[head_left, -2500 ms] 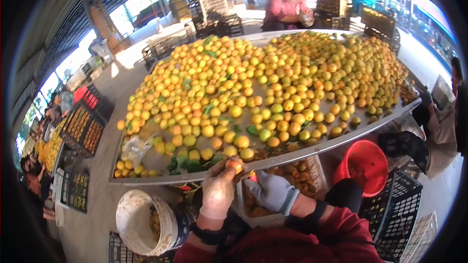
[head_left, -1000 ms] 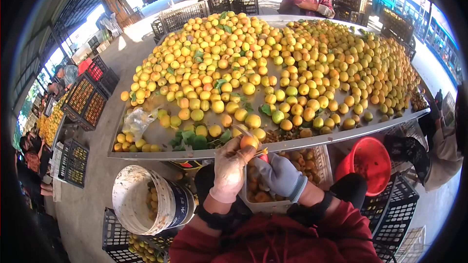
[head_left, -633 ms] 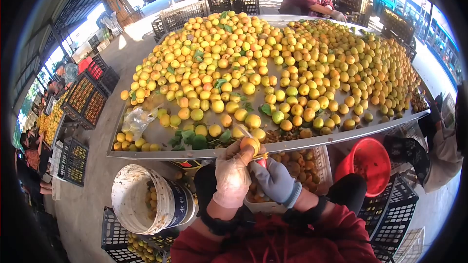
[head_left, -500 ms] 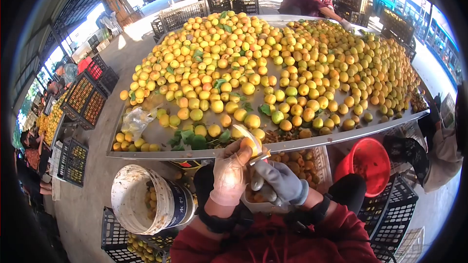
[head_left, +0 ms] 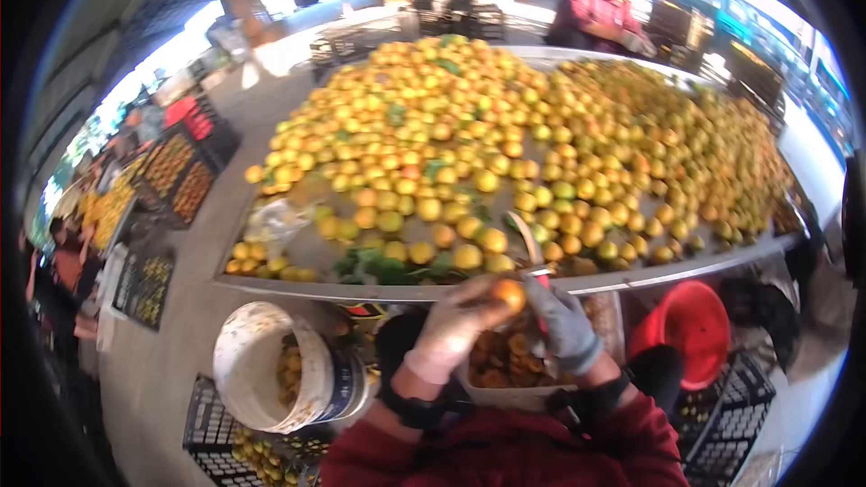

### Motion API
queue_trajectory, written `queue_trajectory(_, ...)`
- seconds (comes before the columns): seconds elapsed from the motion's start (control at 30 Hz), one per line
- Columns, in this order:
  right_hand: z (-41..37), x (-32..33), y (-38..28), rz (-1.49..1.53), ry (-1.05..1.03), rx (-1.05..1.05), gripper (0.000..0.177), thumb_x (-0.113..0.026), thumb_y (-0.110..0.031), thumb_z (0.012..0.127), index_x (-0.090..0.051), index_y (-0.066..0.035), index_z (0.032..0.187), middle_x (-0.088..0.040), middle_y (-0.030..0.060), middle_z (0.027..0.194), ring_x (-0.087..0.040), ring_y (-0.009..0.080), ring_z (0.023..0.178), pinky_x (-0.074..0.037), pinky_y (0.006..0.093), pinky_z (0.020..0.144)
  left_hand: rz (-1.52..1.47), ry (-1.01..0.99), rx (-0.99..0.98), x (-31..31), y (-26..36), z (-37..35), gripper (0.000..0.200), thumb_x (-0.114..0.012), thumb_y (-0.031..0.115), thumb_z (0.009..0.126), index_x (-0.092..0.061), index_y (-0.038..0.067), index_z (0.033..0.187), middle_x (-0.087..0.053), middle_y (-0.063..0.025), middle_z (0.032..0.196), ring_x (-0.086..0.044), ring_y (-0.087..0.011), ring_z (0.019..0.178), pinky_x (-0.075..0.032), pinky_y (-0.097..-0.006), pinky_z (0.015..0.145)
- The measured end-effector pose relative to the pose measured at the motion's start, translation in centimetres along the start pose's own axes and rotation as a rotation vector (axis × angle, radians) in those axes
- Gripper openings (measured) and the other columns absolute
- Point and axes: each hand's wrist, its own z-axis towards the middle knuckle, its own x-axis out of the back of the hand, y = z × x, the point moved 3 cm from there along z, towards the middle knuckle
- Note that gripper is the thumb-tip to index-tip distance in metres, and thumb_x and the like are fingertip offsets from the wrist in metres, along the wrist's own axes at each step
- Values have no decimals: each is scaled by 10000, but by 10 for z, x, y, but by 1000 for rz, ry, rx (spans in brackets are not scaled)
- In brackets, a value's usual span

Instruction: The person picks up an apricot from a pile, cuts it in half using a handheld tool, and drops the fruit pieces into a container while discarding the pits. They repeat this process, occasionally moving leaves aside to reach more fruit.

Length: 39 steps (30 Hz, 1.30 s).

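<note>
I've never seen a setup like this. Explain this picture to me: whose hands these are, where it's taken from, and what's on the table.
There is no machine here: a person works with two gloved hands. The camera sits on their head, looking forward and down, and the picture appears curved, with dark edges.

The left hand, in a pale glove, holds a round orange fruit. The right hand, in a grey glove, grips a curved-bladed knife with a red handle, blade pointing up.

On the metal-rimmed grey table lie a large spread of round yellow-orange fruits, some green leaves and a crumpled clear plastic bag. Across it is another person.
</note>
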Motion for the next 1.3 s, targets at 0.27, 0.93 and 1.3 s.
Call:
queue_trajectory(0.27, -4, -20, 16, 455, 133, -377, 212, -591, -306, 854, -576, -101, 801, -502, -1, 485, -437, 114, 330, -301, 233, 302, 1042, 242, -504, 12, 3, -3, 479, -643, 256, 785, -510, 43, 1193, -586, -149, 1098, -565, -318, 995, -455, -373, 847)
queue_trajectory(0.93, -1, -32, -16, 452, 92, -47, 172, -551, -91, 876, -583, 0, 1018, -617, 24, 819, -576, 81, 663, -456, 194, 535, 1215, 239, -597, -13, 5, -23, 470, -590, 69, 708, -487, -1, 1162, -544, -135, 889, -557, -333, 828, -456, -403, 691)
queue_trajectory(1.3, -4, -10, 15, 461, 55, -74, 131, -593, -116, 847, -618, -38, 948, -607, 0, 772, -553, 70, 687, -447, 212, 599, 946, 47, -386, -30, 20, -30, 503, -630, 126, 718, -480, 29, 1188, -580, -190, 947, -564, -375, 873, -457, -411, 743)
